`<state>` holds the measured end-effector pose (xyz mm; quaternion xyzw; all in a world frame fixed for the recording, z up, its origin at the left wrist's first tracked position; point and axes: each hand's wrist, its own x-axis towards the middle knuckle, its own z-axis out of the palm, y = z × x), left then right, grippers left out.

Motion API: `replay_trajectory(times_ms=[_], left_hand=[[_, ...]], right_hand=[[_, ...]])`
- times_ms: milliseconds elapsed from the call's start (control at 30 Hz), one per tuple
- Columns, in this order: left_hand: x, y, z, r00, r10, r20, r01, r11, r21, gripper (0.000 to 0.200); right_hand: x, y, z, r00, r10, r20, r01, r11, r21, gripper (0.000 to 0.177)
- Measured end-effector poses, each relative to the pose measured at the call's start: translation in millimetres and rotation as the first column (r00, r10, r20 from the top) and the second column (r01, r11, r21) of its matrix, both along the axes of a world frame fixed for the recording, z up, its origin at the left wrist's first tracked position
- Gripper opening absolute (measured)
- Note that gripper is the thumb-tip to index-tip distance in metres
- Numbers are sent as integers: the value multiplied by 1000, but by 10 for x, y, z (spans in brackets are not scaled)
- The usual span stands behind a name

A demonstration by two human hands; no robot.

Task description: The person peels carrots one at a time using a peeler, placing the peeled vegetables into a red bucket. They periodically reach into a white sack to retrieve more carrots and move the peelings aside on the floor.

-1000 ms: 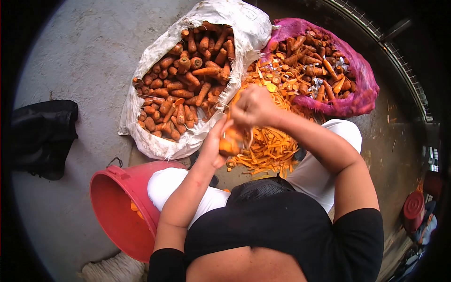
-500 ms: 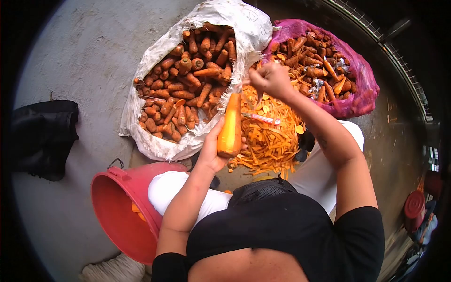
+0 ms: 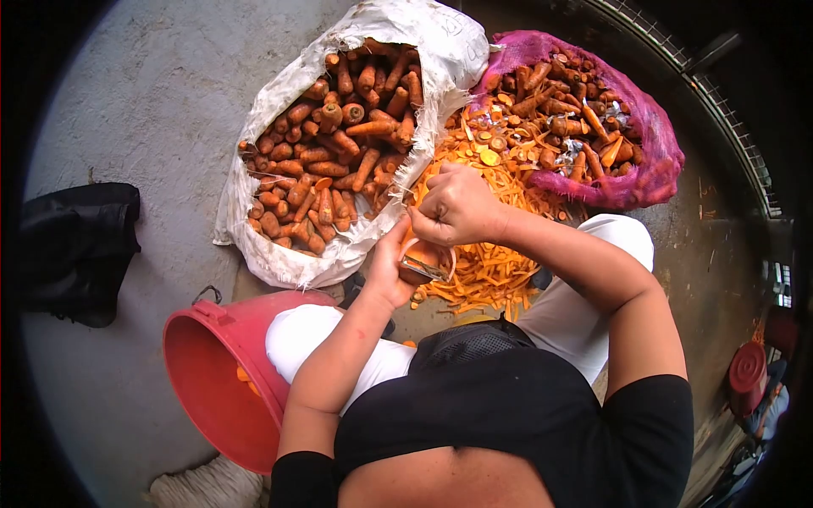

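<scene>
The person sits between the white sack [image 3: 279, 258] of unpeeled carrots, the pink mesh bag [image 3: 654, 165] and the red bucket [image 3: 212, 343], over a heap of peelings [image 3: 495, 271] on the floor. The fingers of the left hand [image 3: 388, 264] grip a carrot [image 3: 421, 253] low over that heap. The right hand [image 3: 457, 207] is closed on a mostly hidden peeler [image 3: 430, 268] against it; light strokes clear of the holding thumb, turning the carrot between passes, look wisest.

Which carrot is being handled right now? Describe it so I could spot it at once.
Find the white sack of brown, unpeeled carrots. At its lower right edge two hands meet above a heap of orange peelings. The carrot lies in the left hand, mostly covered by the right hand; unlike the others, it is held, not lying in a sack.
</scene>
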<state>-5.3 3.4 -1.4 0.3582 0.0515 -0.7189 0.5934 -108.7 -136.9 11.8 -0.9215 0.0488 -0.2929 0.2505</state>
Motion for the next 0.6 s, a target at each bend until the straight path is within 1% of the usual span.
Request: replay_trajectory(times_ms=[67, 100, 167, 200, 267, 300, 333, 367, 400, 433, 467, 500, 533, 600], left_hand=[[-4, 2, 10, 999, -24, 23, 25, 998, -54, 42], [-15, -2, 38, 999, -11, 32, 12, 999, -33, 41], [-43, -16, 110, 999, 13, 52, -13, 1000, 8, 41], [-36, -16, 107, 997, -4, 75, 1, 999, 41, 40], [9, -17, 93, 992, -39, 121, 26, 994, 106, 40], [11, 73, 128, 981, -128, 148, 118, 990, 75, 41], [-28, 131, 172, 978, -150, 146, 146, 989, 39, 43], [-41, 168, 140, 981, -154, 117, 153, 988, 18, 43], [-53, 203, 102, 984, -155, 85, 156, 988, -2, 44], [-59, 209, 135, 986, -154, 56, 157, 987, -41, 44], [-54, 203, 206, 988, -154, 30, 156, 984, -81, 44], [-34, 202, 255, 987, -158, 7, 158, 980, -119, 44], [-16, 195, 265, 989, -147, 29, 149, 983, -104, 45], [5, 163, 260, 991, -116, 65, 121, 990, -77, 45]], right_hand=[[1, -15, -19, 1000, -15, 5, 15, 997, 71, 36], [4, -22, -30, 1000, -23, 6, 22, 994, 107, 36], [15, -30, -58, 999, -25, 25, 22, 994, 108, 35], [23, -41, -78, 999, -26, 35, 22, 994, 109, 35], [42, -205, -168, 984, -165, -74, 172, 979, 112, 34], [35, -344, -213, 963, -236, -128, 250, 962, 109, 33], [14, -579, -243, 924, -359, -130, 367, 929, 42, 32], [-51, -759, -238, 889, -397, -228, 415, 909, 33, 34], [-88, -911, -229, 786, -464, -409, 460, 880, -114, 37], [-171, -1066, -422, 801, -536, -268, 438, 829, -349, 41], [-164, -1089, -433, 661, -668, -341, 589, 744, -316, 46], [-201, -1104, -441, 645, -696, -315, 648, 717, -257, 46], [-228, -1117, -454, 626, -723, -292, 700, 686, -198, 47], [-184, -1147, -504, 623, -712, -323, 731, 677, -82, 45]])
